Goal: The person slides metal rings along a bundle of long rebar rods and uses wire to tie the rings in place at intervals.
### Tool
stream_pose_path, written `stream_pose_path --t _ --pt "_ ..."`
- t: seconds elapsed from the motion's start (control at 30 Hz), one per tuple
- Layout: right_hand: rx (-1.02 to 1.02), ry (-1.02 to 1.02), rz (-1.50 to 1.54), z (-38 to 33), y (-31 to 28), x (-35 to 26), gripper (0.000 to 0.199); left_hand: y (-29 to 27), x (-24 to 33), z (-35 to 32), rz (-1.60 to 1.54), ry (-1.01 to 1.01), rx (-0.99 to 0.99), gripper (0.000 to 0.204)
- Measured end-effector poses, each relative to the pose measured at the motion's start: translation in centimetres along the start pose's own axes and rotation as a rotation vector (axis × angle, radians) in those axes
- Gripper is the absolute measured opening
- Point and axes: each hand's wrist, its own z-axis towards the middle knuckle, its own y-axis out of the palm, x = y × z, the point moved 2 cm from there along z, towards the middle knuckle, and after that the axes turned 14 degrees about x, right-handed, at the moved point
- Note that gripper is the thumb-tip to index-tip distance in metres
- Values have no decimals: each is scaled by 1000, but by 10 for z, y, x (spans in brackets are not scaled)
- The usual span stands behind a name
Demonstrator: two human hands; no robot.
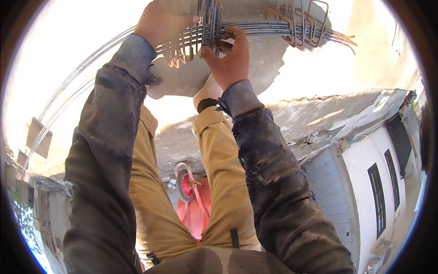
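Note:
Long thin steel bars run across the top of the view. A tight bundle of bent rebar stirrups stands around them between my hands. My right hand pinches the right side and lower part of this bundle, thumb and fingers closed on it. At the left my left hand is over the bars, gripping stirrups, its thumb pointing at the bundle; most of its fingers are hidden. Below it hang the blurred, hooked ends of other stirrups.
More rusty stirrups hang loosely on the bars farther right. The bars curve down to the left over a sunlit concrete slab. My shoe is close under my right hand. A red wheelbarrow lies below the slab edge; a white building stands lower right.

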Motion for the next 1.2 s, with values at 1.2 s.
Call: stream_pose_path --t 1.2 --pt "-302 660 571 -1 36 30 24 -43 -20 5 99 -105 -50 69"
